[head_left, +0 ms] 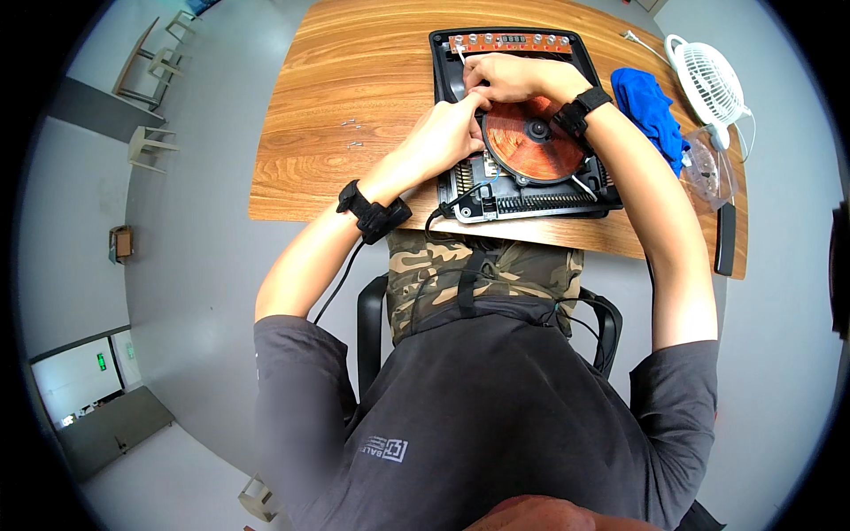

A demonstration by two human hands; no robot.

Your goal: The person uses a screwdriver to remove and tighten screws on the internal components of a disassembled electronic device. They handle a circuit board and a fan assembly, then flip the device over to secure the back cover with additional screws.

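On the table sits an opened, flat black appliance [549, 203], its innards facing up: a round copper-coloured coil [513, 146] with a dark hub, and along the far edge a narrow reddish circuit board [512, 42]. A black cable comes out at the near left corner.

Both bare hands are over the casing. The left hand [456, 137] lies by the coil's left side, and the right hand [509, 78] arches over just beyond it; their fingertips meet at the coil's upper left. The fingers of both are bent inward, but from here I can't tell whether they are closed on anything. The coil lies mostly to the right of that meeting point, below the right wrist with its black band [580, 115].

The table [345, 71] is wood-grained brown. Small metal pieces [355, 143] lie loose well left of the casing. To the right are a crumpled blue cloth [645, 111], a white fan [710, 84], a clear plastic bag [706, 177] and a long black object [725, 239] by the edge. The person sits in a black-armed chair [370, 327]; beyond stretch grey floor [204, 221], pale stools [150, 146] and a lit green sign [102, 361].
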